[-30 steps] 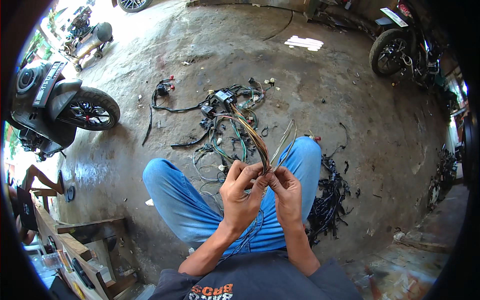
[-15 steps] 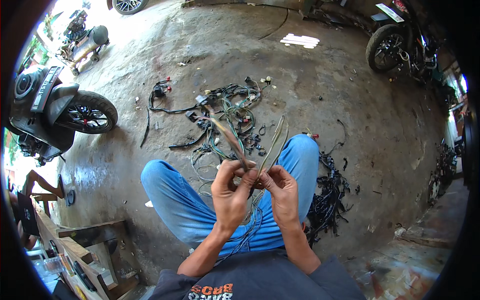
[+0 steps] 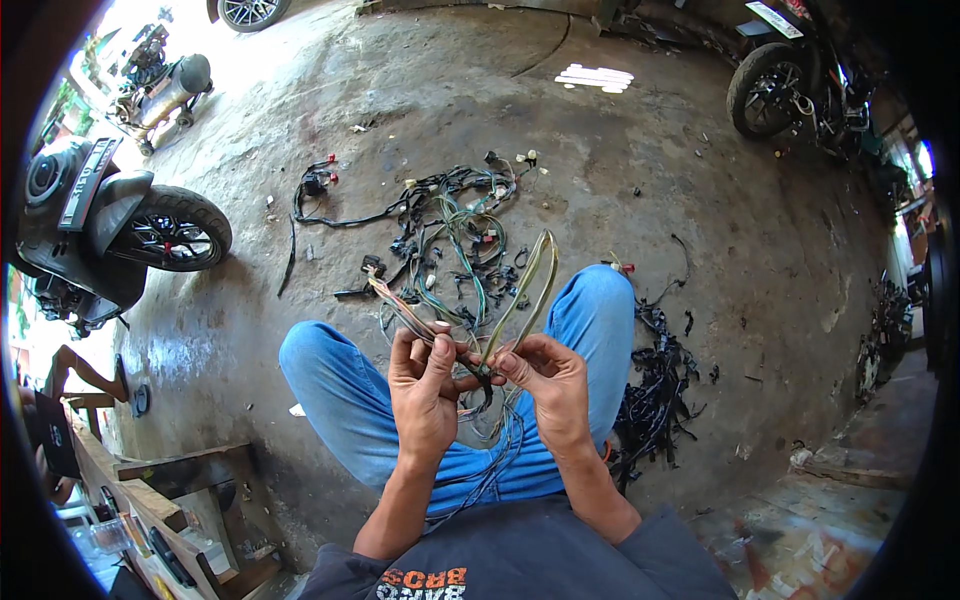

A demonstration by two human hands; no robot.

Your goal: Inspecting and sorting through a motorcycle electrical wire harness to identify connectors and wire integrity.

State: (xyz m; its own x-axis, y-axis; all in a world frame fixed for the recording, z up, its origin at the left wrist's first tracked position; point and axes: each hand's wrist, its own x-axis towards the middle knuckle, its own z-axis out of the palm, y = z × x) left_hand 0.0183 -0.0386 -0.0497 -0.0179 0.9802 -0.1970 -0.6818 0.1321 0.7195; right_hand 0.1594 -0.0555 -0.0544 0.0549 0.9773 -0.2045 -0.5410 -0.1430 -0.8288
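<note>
My bare left hand hides a stretch of the thin multicoloured wire bundle, while my bare right hand covers the foot of one strand of the pale yellow-green wire loop. My blue denim right trouser leg blocks part of the glossy black heap (its pieces too tangled to tell); the upper edge crops a dark spoked wheel.

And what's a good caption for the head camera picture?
Bare left hand and bare right hand hold thin multicoloured wires.
</note>
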